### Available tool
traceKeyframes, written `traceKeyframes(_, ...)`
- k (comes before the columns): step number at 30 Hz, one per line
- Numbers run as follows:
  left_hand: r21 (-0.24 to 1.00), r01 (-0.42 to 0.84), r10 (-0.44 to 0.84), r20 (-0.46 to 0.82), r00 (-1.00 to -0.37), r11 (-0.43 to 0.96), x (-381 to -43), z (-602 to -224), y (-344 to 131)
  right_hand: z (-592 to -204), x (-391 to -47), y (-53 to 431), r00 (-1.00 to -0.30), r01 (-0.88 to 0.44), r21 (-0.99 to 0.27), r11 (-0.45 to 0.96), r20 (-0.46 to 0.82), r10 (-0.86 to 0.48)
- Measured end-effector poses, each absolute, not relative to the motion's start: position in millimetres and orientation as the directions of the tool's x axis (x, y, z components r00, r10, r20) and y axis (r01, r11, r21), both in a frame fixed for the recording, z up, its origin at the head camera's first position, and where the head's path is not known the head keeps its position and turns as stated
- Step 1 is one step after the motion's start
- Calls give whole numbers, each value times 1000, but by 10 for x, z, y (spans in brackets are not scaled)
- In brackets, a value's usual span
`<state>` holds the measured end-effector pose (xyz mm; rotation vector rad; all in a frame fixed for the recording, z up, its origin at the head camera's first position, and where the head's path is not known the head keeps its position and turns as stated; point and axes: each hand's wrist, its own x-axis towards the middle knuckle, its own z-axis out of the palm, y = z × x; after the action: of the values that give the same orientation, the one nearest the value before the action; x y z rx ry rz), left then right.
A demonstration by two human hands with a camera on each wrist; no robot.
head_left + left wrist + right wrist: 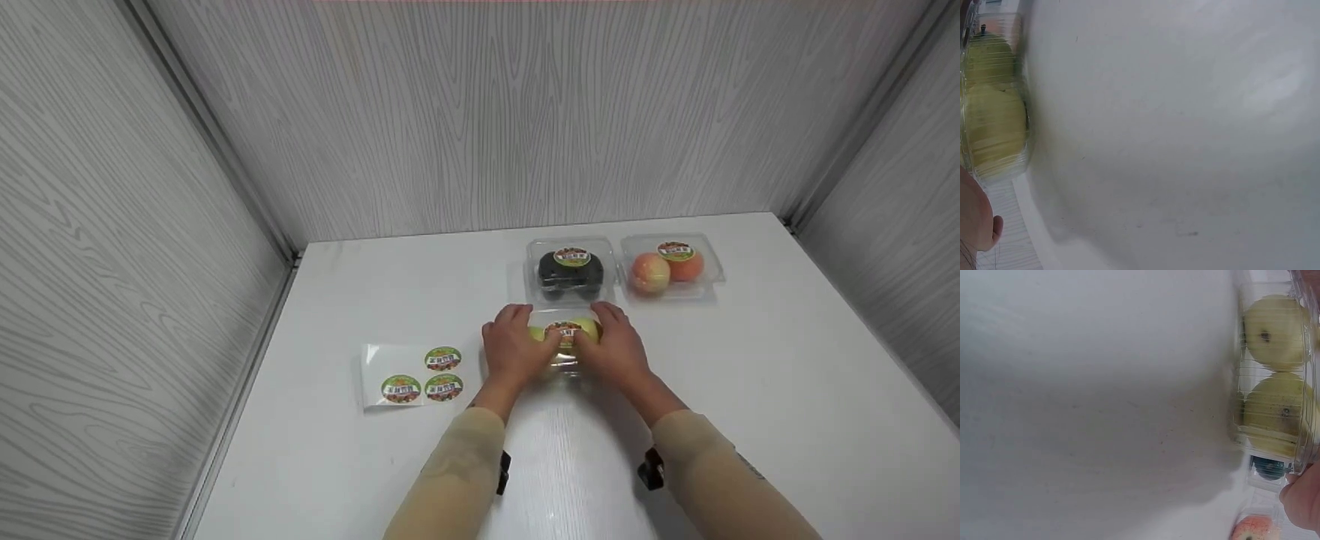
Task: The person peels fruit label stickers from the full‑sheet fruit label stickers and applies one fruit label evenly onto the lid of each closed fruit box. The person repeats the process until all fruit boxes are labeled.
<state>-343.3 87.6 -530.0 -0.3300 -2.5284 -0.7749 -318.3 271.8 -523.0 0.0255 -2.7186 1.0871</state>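
A clear plastic fruit box (564, 363) stands on the white table between both hands. Two yellow-green fruits (1275, 413) show through its ribbed wall in the right wrist view. On the lid is an oval fruit label (562, 330). My left hand (517, 346) holds the box's left side, thumb at the label. My right hand (616, 349) grips the right side, its thumb also at the label. In the left wrist view, only part of the left hand (974, 216) shows beside the box.
Behind it stand a clear box with dark fruit (570, 276) and one with reddish-orange fruit (650, 273), both labelled. A glossy sticker sheet (386, 358) with three oval stickers lies to the left. Grey wood-grain panels (480, 112) enclose the table's back and sides.
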Motion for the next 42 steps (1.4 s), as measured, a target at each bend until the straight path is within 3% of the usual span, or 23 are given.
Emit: traceKeyframes(42,416,339,183,371,-911,844,-3432,-5286,790,-5248,-3169,2795,-988,-120,-678,725,153,-20)
